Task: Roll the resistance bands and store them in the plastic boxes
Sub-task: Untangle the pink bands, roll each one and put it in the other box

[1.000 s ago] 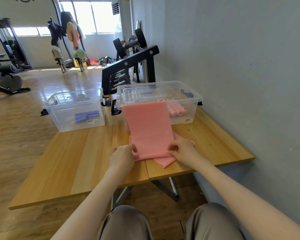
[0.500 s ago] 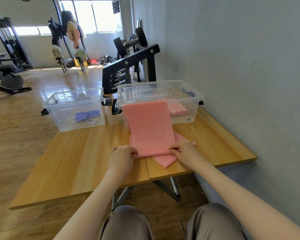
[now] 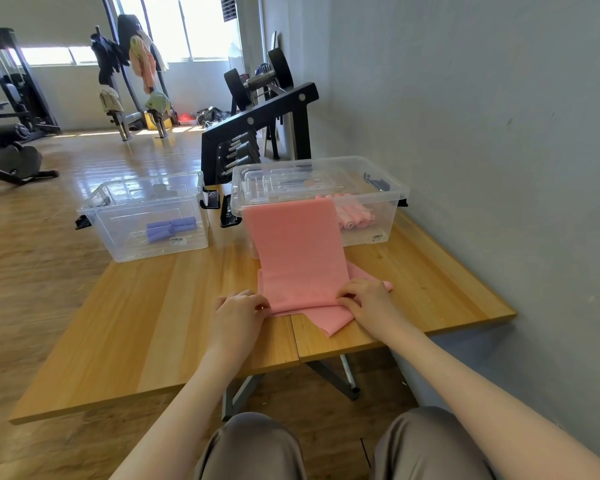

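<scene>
Right now a pink band hangs out of the right-hand clear box, draped over its front rim and running down onto the wooden table, where its near end lies folded over itself close to the table's front edge. The left hand has its fingers curled onto the left corner of that near end, pinching the folded edge, and the right hand does the same at the right corner, fingers bent down over the material. A loose corner of the band pokes out toward the person from under the right hand, and another bit shows just to the right of it.

Inside the right box, behind the draped strip, several pink rolls lie side by side near the front wall. A second clear box stands to the left on the same table, apart from the first, with purple rolls on its bottom. Black latches show on the sides of both boxes.

Behind the table stands a black rack with weights, against a grey wall, and farther back on the wooden floor are gym machines under bright windows
</scene>
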